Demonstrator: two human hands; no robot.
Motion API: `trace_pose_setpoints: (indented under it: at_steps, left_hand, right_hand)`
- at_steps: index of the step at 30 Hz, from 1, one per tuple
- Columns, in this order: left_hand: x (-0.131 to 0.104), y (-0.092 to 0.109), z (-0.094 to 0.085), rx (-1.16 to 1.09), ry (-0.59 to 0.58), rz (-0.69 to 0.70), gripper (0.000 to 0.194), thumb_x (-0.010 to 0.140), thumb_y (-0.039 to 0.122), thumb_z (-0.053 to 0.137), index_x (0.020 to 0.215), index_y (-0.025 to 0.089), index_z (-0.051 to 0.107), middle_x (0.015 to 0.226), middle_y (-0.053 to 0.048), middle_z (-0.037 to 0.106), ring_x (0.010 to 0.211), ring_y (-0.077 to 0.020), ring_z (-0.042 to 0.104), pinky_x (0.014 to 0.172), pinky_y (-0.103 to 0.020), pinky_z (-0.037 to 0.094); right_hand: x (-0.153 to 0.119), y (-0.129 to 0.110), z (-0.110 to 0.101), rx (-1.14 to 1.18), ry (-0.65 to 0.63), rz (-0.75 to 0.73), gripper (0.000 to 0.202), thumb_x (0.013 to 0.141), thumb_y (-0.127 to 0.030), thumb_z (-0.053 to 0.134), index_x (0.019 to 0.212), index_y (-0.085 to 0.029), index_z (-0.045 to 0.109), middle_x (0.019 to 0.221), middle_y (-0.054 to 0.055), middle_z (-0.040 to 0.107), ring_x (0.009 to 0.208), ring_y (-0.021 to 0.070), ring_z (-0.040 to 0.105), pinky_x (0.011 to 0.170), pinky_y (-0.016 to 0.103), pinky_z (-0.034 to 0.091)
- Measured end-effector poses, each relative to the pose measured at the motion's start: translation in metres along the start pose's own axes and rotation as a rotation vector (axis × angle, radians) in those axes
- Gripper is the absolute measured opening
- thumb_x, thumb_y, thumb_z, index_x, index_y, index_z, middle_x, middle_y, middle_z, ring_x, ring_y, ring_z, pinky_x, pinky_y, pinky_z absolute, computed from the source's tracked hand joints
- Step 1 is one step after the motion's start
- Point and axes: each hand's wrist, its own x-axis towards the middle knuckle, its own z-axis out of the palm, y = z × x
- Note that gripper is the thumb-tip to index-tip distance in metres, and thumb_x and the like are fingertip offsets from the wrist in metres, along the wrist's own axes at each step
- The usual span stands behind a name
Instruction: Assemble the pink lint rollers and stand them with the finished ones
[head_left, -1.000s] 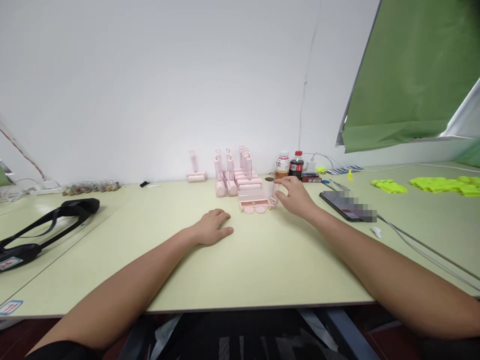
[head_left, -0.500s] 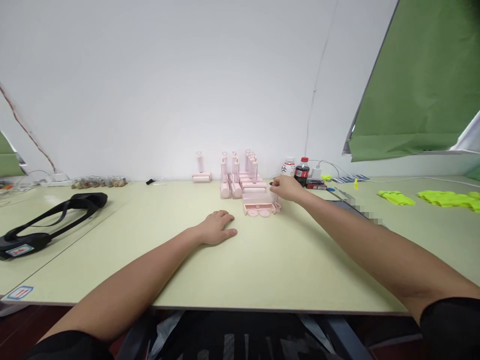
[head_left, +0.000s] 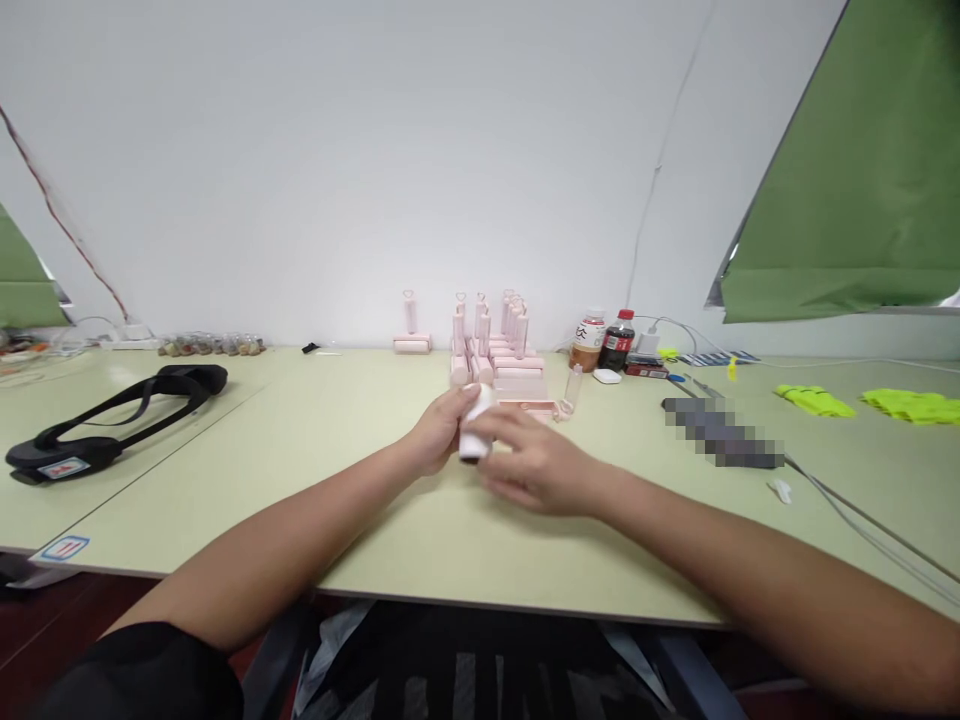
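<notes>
My left hand (head_left: 437, 430) grips a white paper roll (head_left: 475, 425) with a dark lower end, held tilted above the table. My right hand (head_left: 544, 462) is at the roll's right side, its fingers bent and smeared by motion; whether they grip it I cannot make out. Just behind the roll lies an open pink case (head_left: 531, 404), partly hidden by my hands. Beside it a clear handle with a pale loop (head_left: 572, 390) stands on the table. Further back are several pink lint rollers (head_left: 517, 366) with upright clear handles.
One more pink lint roller (head_left: 412, 343) stands apart by the wall. An orange-brown drink bottle (head_left: 586, 345), a cola bottle (head_left: 616, 345) and a white case (head_left: 607, 376) are at the back right. A black strapped headset (head_left: 112, 430) lies left; neon-yellow cloths (head_left: 814, 400) lie right.
My right hand has come back from beside the pink case to the near middle. My left hand has risen from the table and now holds the white roll. The view has shifted slightly.
</notes>
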Motion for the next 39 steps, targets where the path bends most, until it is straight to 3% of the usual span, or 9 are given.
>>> trace_pose_setpoints:
  at_steps: [2,5,7,9,17,21,28,34,39]
  left_hand:
    - [0.001,-0.002,-0.004,0.084,0.146,0.041,0.041,0.077,0.05,0.065,0.1,0.019,0.053,0.077,-0.002,0.064,0.063,-0.0158,0.061,0.058,-0.029,0.048]
    - [0.007,-0.01,-0.016,0.288,0.322,0.131,0.045,0.075,0.042,0.069,0.108,0.021,0.047,0.082,-0.001,0.064,0.065,-0.0157,0.061,0.06,-0.029,0.048]
    - [0.011,-0.014,-0.023,0.346,0.34,0.206,0.05,0.076,0.042,0.069,0.114,0.021,0.045,0.092,-0.003,0.065,0.075,-0.0171,0.064,0.067,-0.03,0.05]
    - [0.012,-0.016,-0.026,0.343,0.291,0.272,0.053,0.077,0.043,0.069,0.117,0.021,0.042,0.102,-0.006,0.065,0.087,-0.0182,0.064,0.076,-0.031,0.05]
    - [0.007,-0.023,-0.024,0.478,0.07,0.24,0.058,0.078,0.05,0.068,0.121,0.022,0.041,0.123,-0.01,0.061,0.102,-0.0216,0.062,0.086,-0.035,0.048]
    - [0.005,-0.022,-0.026,0.668,-0.027,0.173,0.05,0.078,0.052,0.066,0.114,0.021,0.049,0.116,-0.008,0.063,0.103,-0.0242,0.06,0.084,-0.036,0.048]
    - [-0.001,-0.016,-0.024,0.883,-0.13,0.191,0.052,0.074,0.058,0.066,0.11,0.022,0.059,0.1,-0.004,0.067,0.087,-0.0241,0.061,0.072,-0.034,0.047]
    - [-0.002,-0.015,-0.023,0.911,-0.087,0.209,0.048,0.072,0.058,0.066,0.101,0.021,0.062,0.092,-0.003,0.067,0.08,-0.023,0.061,0.066,-0.031,0.044]
    - [-0.002,-0.012,-0.023,0.948,-0.081,0.171,0.045,0.072,0.057,0.066,0.099,0.021,0.06,0.094,-0.003,0.066,0.081,-0.0237,0.061,0.064,-0.03,0.042]
  right_hand:
    - [-0.006,0.0,0.016,0.074,0.009,0.033,0.013,0.089,-0.028,0.058,0.098,-0.022,0.065,0.125,0.014,0.061,0.114,0.0265,0.054,0.095,0.043,0.046]
    - [-0.018,0.026,0.027,0.02,0.044,0.411,0.018,0.091,-0.025,0.051,0.103,-0.017,0.064,0.114,0.015,0.067,0.105,0.0257,0.06,0.091,0.041,0.047]
    - [-0.025,0.046,0.029,-0.03,-0.064,0.656,0.025,0.092,-0.022,0.048,0.111,-0.017,0.062,0.115,0.013,0.068,0.102,0.0247,0.062,0.087,0.037,0.046]
    - [-0.029,0.059,0.031,-0.058,-0.184,0.744,0.026,0.092,-0.022,0.046,0.112,-0.017,0.062,0.115,0.012,0.068,0.101,0.0244,0.062,0.084,0.034,0.045]
    - [-0.029,0.055,0.035,-0.087,-0.291,0.745,0.014,0.086,-0.027,0.055,0.083,-0.016,0.064,0.09,0.011,0.066,0.084,0.0235,0.06,0.069,0.03,0.039]
    - [-0.031,0.053,0.032,-0.069,-0.289,0.764,0.017,0.087,-0.029,0.055,0.094,-0.016,0.064,0.102,0.013,0.065,0.09,0.0243,0.06,0.069,0.03,0.039]
    - [-0.027,0.047,0.025,0.014,-0.335,0.714,0.012,0.084,-0.023,0.056,0.074,-0.017,0.059,0.077,0.006,0.065,0.071,0.0188,0.057,0.058,0.027,0.034]
    - [-0.025,0.039,0.02,0.091,-0.172,0.656,0.017,0.075,-0.016,0.056,0.09,-0.018,0.062,0.079,0.002,0.061,0.07,0.0163,0.054,0.06,0.025,0.037]
    - [-0.025,0.04,0.016,0.167,0.134,0.721,0.004,0.072,-0.017,0.057,0.075,-0.018,0.06,0.079,0.002,0.054,0.065,0.0142,0.052,0.061,0.026,0.041]
